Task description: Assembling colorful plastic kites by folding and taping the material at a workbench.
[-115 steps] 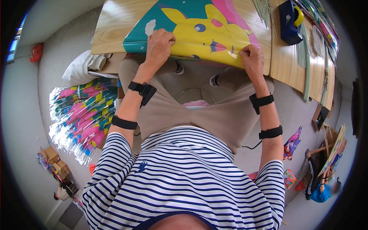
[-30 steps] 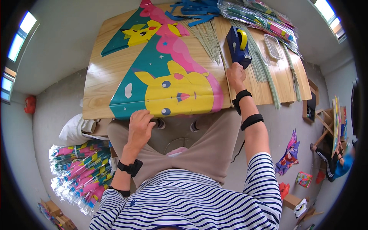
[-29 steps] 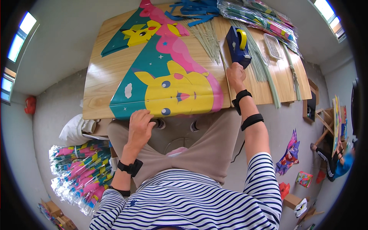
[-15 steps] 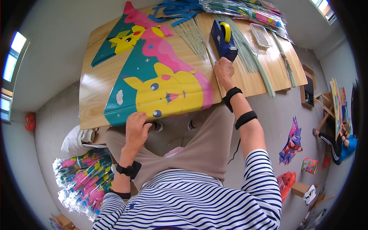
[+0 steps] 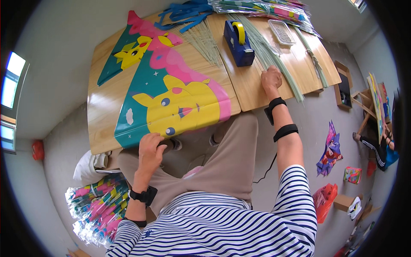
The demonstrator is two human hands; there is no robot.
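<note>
A large triangular kite sail (image 5: pixel 184 103) in teal, pink and yellow, printed with a cartoon face, lies on the wooden table before me. My left hand (image 5: pixel 150 150) is closed at its near edge, fingers bent over the sheet and thumb to the side. My right hand (image 5: pixel 272 80) is closed beside a bundle of thin pale green rods (image 5: pixel 256 39); its fingertips are hidden, so what it pinches, if anything, cannot be made out. A blue tape dispenser (image 5: pixel 239 47) with a yellow roll stands left of and beyond that hand.
Another folded sail (image 5: pixel 109 68) lies far left. Thin pale sticks (image 5: pixel 205 45), blue strips (image 5: pixel 182 10), a clear plastic box (image 5: pixel 281 32) and wrapped packs (image 5: pixel 261 10) occupy the back. More packs (image 5: pixel 94 205) lie by my left side. Another person (image 5: pixel 381 150) sits far right.
My right hand has moved right, from just in front of the tape dispenser to beside the green rods. My left hand remains at the sail's near edge. The view has shifted slightly.
</note>
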